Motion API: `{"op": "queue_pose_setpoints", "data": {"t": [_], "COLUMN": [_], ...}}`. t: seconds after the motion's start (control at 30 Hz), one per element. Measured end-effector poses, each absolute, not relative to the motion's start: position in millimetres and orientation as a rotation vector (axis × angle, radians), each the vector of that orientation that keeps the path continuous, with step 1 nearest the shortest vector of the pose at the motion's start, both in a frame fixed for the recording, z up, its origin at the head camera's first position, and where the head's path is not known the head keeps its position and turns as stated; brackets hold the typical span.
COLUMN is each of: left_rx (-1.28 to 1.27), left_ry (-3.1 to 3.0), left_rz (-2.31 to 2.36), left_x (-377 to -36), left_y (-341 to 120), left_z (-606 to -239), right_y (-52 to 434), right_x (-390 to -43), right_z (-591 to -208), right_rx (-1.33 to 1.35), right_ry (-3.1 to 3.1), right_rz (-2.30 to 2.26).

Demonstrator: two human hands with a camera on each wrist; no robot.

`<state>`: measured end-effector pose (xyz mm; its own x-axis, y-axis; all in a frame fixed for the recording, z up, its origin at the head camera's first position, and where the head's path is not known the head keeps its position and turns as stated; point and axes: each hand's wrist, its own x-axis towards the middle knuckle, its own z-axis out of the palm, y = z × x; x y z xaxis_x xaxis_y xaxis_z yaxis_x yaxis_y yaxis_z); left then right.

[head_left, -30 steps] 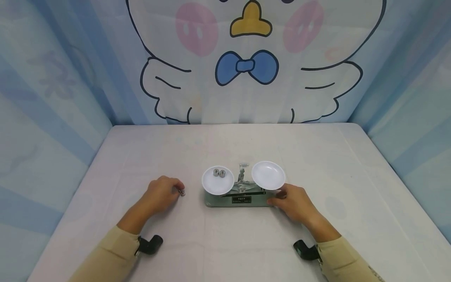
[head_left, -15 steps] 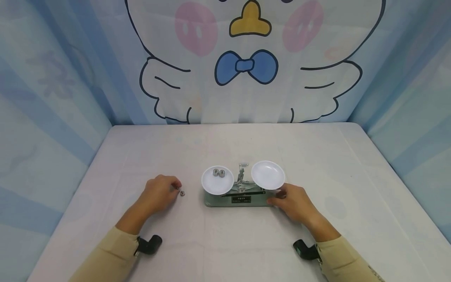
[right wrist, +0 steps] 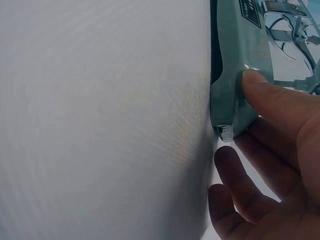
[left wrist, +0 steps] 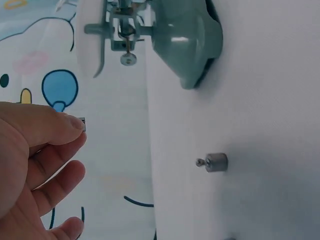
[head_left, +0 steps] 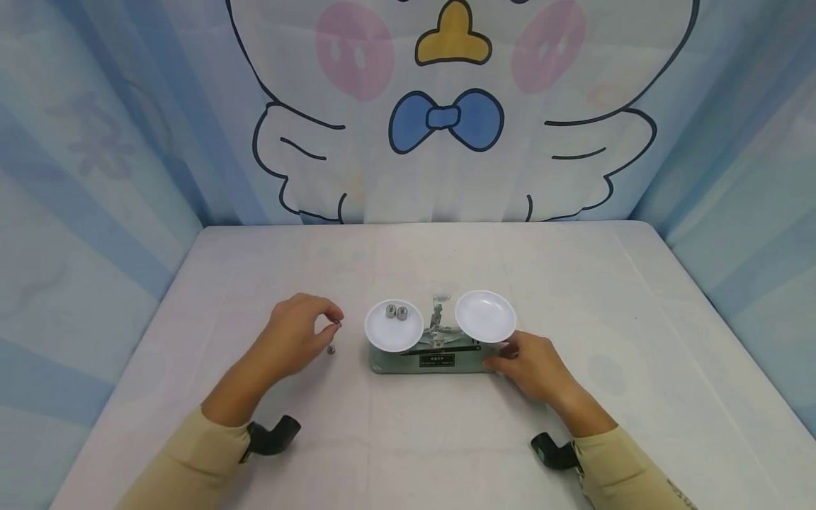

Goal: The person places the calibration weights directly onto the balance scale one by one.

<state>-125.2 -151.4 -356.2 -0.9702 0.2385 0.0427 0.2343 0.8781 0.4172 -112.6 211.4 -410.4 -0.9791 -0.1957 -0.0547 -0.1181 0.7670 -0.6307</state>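
A green balance scale (head_left: pixel 397 365) stands on the table with two white pans. Two small metal weights (head_left: pixel 402 313) sit on its left pan (head_left: pixel 387 338), which hangs lower than the bare right pan (head_left: pixel 486 316). My left hand (head_left: pixel 295 338), raised off the table left of the scale, pinches a small metal weight (left wrist: pixel 83 124) between thumb and fingertip; most of it is hidden. Another knobbed weight (left wrist: pixel 217 162) stands on the table below that hand. With thumb and fingers, my right hand (head_left: pixel 537 370) grips the right end of the scale's base.
The white-covered table (head_left: pixel 408 439) reaches back to a printed curtain (head_left: pixel 433 184) with a cartoon figure. Blue curtains (head_left: pixel 95 234) close off the sides. Each sleeve carries a black wrist camera (head_left: pixel 274 435).
My left hand has lifted off the table and moved slightly right with a weight pinched in it, leaving another weight standing there. The right hand and the scale stay put.
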Motion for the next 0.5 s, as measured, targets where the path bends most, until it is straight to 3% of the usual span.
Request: {"op": "queue_pose_setpoints", "data": {"t": [0.5], "left_rx": [0.588], "left_ry": [3.022], "left_rz": [0.716], "left_x": [-133], "left_y": [-115], "left_z": [-343], "right_y": [212], "right_x": [-112], "right_z": [-410], "right_rx": [-0.236], "right_ry": [2.831], "right_rz": [-1.019]}}
